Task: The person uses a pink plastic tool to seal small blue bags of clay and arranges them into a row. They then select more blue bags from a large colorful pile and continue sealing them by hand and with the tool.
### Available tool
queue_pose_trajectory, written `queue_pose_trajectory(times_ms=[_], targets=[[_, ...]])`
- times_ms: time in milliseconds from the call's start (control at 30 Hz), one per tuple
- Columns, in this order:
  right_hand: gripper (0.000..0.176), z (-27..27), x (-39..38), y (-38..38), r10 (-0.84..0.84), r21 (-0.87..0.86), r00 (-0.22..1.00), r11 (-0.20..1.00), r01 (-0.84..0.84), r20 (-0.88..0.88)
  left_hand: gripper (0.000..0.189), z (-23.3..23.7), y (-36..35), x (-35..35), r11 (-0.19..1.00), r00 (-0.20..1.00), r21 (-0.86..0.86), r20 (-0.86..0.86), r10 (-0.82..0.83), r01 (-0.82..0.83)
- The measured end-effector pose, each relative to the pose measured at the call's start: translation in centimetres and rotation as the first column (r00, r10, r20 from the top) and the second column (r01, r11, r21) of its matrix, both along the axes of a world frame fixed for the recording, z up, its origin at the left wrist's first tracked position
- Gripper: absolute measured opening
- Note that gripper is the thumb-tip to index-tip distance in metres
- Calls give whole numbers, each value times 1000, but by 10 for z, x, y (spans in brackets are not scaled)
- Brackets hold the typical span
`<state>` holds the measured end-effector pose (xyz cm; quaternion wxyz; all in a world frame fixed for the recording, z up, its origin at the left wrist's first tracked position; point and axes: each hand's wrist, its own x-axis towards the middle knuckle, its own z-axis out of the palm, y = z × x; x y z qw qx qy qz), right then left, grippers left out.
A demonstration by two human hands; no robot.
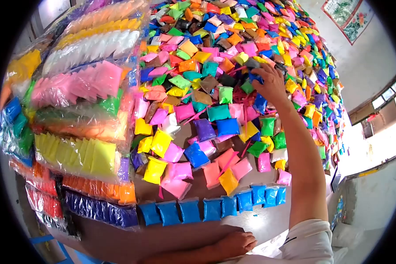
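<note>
And there's the right hand (270, 81), deep in the heap of colourful packets (224, 57), fingers over a blue packet (255, 78); whether they pinch it, I can't tell from here! Down at the table (180, 240), the left hand (238, 243) rests, fingers curled, grip hidden, just below a neat row of blue packets (212, 210).
</note>
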<state>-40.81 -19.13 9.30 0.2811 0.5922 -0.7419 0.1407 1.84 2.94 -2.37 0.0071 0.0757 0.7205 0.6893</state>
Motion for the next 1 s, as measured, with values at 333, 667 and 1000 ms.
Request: queue_pose_trajectory(times_ms=[333,667,1000], targets=[[28,29,-42,42,-220,-158,969,959,236,112,18,1,0,-1,999,999,-20,28,-32,33],[73,14,17,-113,44,-140,873,990,28,486,18,-6,-10,-3,1000,980,2,-197,17,-17],[96,-18,4,-177,-375,291,805,920,262,461,21,-21,10,-2,983,932,23,-314,183,-185]])
